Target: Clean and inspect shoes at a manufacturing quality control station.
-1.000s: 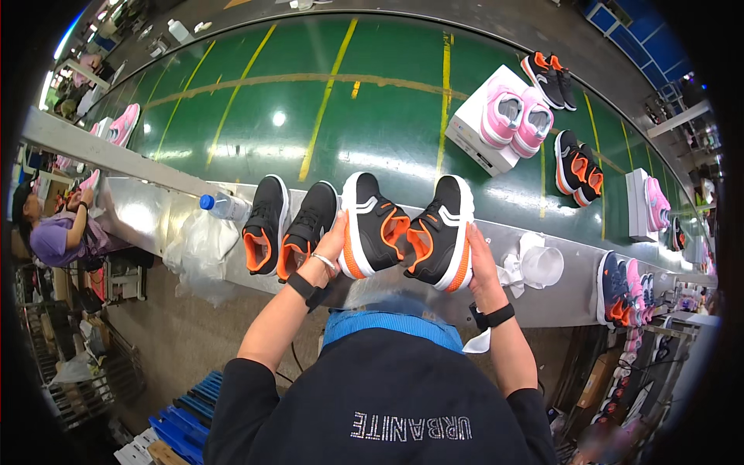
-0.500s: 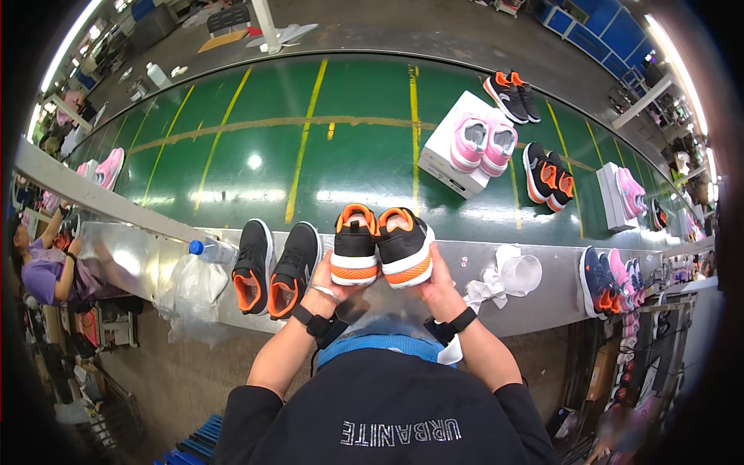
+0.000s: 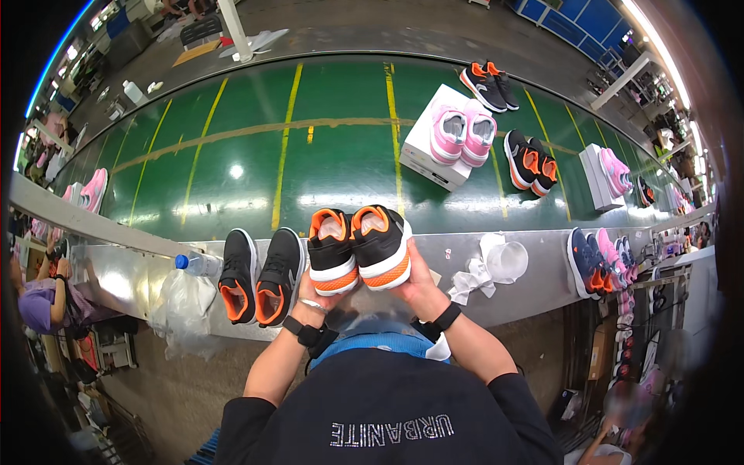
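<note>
A pair of black sneakers with orange lining and white-and-orange soles is held side by side over the metal ledge, heels toward me. My left hand (image 3: 321, 297) is closed around the left sneaker (image 3: 331, 252) from below. The right sneaker (image 3: 380, 246) rests in my right hand (image 3: 419, 285), fingers closed under and beside its sole. The two shoes touch each other, and most of my fingertips are hidden beneath them. Just left of my left hand, another black pair with orange lining (image 3: 239, 267) stands on the ledge, toes pointing away from me.
Beyond the metal ledge (image 3: 372, 314) runs a green conveyor belt (image 3: 248, 178). On it are a white box (image 3: 422, 143) topped by pink sneakers (image 3: 463, 133) and black-orange pairs (image 3: 532, 161). A bottle (image 3: 203, 264), plastic bag (image 3: 186, 302) and white wrapping (image 3: 474, 280) lie nearby. A co-worker (image 3: 39, 306) is at left.
My view has turned slightly, so the whole scene sits further left in the picture. Both hands keep the same hold, with the sneakers tilted a little differently.
</note>
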